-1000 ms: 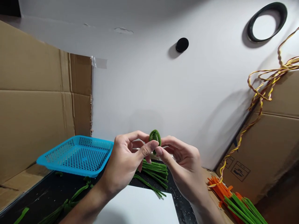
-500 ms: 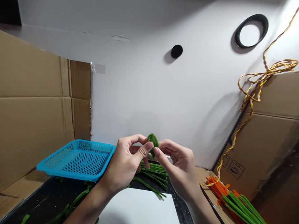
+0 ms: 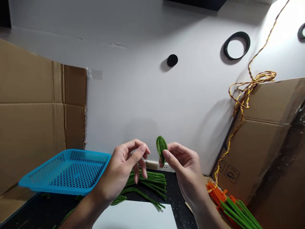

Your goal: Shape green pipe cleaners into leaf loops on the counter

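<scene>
Nearest to us we see a white sheet (image 3: 135, 214) lying on the dark desk (image 3: 175, 194), at the bottom of the view. Just behind the sheet there is a loose bundle of green pipe cleaners (image 3: 149, 181), spread flat on the desk. Above them we hold both our hands in the air. Our right hand (image 3: 184, 167) pinches a small green coiled piece (image 3: 161, 147) between the thumb and the first finger; the piece stands nearly upright, its lower end is closed in the fingers and its rounded top is free. Our left hand (image 3: 122, 167) is just beside it but does not touch it: the fingers are loosely curled and apart, with nothing in them, and the thumb points toward the green piece. To the left of this hand we see a blue perforated tray (image 3: 64, 171), which rests on the edge of the desk. At the right side there is a heap of orange and green pipe cleaners (image 3: 232, 205) lying on a cardboard box (image 3: 264, 143). Over this box hangs a twisted yellow and red wire (image 3: 245, 89), which goes up toward the corner. Farther away we see the white wall (image 3: 147, 95), with brown cardboard (image 3: 35, 108) leaning at the left. High on the wall there are a small black round knob (image 3: 172, 60) and a black ring (image 3: 236, 45).
</scene>
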The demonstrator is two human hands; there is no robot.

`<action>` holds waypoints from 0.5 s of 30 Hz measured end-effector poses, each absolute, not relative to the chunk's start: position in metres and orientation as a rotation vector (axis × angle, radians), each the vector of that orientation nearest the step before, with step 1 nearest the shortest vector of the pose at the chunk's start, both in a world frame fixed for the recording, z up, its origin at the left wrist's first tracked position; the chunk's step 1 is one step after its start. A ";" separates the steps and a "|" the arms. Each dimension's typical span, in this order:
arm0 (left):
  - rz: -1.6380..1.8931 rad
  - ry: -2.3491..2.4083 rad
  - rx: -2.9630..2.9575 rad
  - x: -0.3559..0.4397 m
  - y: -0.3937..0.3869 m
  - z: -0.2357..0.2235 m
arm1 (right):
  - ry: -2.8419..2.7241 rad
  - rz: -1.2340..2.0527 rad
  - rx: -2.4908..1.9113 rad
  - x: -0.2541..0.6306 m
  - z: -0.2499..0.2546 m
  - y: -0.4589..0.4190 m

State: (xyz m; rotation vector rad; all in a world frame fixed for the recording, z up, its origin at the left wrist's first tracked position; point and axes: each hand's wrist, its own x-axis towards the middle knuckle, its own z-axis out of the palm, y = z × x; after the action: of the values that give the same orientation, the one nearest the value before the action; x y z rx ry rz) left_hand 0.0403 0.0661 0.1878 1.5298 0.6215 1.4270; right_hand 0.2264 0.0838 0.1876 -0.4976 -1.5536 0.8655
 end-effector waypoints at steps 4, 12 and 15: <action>1.487 0.696 1.580 0.040 0.065 0.184 | -1.554 0.898 -0.502 0.230 0.192 0.081; 1.612 0.949 1.902 0.039 0.061 0.182 | -1.480 1.156 -0.374 0.231 0.200 0.073; 1.711 0.923 2.005 0.040 0.059 0.183 | -1.472 1.191 -0.385 0.232 0.201 0.071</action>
State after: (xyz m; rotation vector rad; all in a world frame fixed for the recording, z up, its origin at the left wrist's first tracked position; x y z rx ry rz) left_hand 0.0397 0.0585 0.1829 2.0054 0.9230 1.7107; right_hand 0.2321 0.0715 0.2008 -0.3854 -1.4716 1.1914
